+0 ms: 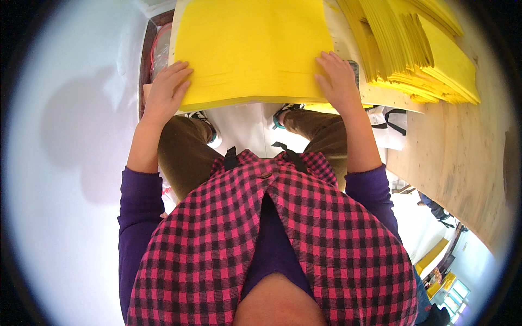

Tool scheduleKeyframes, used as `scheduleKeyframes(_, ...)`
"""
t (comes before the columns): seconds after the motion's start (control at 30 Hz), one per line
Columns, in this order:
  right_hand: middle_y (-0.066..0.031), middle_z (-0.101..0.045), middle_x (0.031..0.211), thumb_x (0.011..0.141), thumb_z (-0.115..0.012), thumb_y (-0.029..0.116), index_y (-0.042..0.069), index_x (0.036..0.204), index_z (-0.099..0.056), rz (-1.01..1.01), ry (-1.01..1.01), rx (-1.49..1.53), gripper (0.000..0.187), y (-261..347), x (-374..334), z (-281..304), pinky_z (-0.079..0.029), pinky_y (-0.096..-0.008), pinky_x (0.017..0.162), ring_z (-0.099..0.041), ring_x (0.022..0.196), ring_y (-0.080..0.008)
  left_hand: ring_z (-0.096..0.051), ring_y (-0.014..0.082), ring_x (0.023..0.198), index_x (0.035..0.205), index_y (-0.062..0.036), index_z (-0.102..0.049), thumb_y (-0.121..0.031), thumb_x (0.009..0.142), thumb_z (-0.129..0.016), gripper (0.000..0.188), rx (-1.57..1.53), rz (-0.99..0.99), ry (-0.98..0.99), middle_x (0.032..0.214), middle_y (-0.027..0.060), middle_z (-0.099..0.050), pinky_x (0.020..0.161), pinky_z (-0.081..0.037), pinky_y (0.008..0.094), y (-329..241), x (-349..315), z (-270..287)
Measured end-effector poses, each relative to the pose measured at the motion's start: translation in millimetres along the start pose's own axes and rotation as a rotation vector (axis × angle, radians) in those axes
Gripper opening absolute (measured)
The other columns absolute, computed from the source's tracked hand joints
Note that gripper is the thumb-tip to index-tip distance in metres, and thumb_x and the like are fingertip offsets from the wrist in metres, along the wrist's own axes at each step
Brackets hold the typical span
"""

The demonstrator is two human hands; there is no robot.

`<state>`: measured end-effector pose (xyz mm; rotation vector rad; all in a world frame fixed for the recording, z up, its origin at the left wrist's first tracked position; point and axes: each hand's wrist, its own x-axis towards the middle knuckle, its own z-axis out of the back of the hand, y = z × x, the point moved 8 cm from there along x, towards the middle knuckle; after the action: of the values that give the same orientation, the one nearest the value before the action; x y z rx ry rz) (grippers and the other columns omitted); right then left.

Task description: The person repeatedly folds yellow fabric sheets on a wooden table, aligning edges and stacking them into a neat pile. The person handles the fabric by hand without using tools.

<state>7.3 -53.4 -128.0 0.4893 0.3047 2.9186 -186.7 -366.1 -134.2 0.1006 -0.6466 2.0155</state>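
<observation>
A stack of flat yellow sheets (pixel 253 49), felt-like or fabric-like, lies in front of me and hangs slightly over the table's near edge. My left hand (pixel 169 89) rests at its near left corner, the fingers stretched out and their tips touching the yellow edge. At the near right corner, my right hand (pixel 338 80) lies against the opposite side, fingers extended and apart, fingertips on the sheet. Neither hand is closed around anything. The undersides of both hands are hidden.
On the right, a pile of folded yellow pieces (pixel 405 49) sits on a wooden tabletop (pixel 451 146). A white wall (pixel 70 163) stands close on my left. White bags with black straps (pixel 389 124) are beneath the table. Both my shoes show below the stack.
</observation>
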Motion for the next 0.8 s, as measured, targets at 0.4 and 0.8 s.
scheduleKeyframes(0.4, -0.0089, -0.048, 0.143, 0.092, -0.058, 0.03, 0.008, 0.132, -0.054, -0.09, 0.131, -0.067, 0.045, -2.9, -10.9, -9.3, -0.019, -0.0482, 0.116, -0.035, 0.139, -0.0261, -0.051, 0.0351, 0.121, 0.113, -0.0004, -0.064, -0.009, 0.087, -0.061, 0.027, -0.036, -0.021, -0.026, 0.125, 0.0174, -0.059, 0.104, -0.039, 0.0415, -3.2, 0.1, 1.7)
scheduleKeyframes(0.8, -0.0125, -0.067, 0.11, 0.087, -0.066, 0.02, 0.003, 0.11, -0.066, -0.453, -0.202, 0.396, 0.029, -55.4, -19.4, 8.2, -0.047, -0.0359, 0.091, -0.061, 0.104, -0.0246, -0.051, 0.0353, 0.122, 0.112, 0.0001, -0.064, -0.009, 0.087, -0.061, 0.026, -0.057, -0.013, -0.036, 0.126, 0.0179, -0.059, 0.105, -0.039, 0.0417, -1.8, -1.7, 1.8)
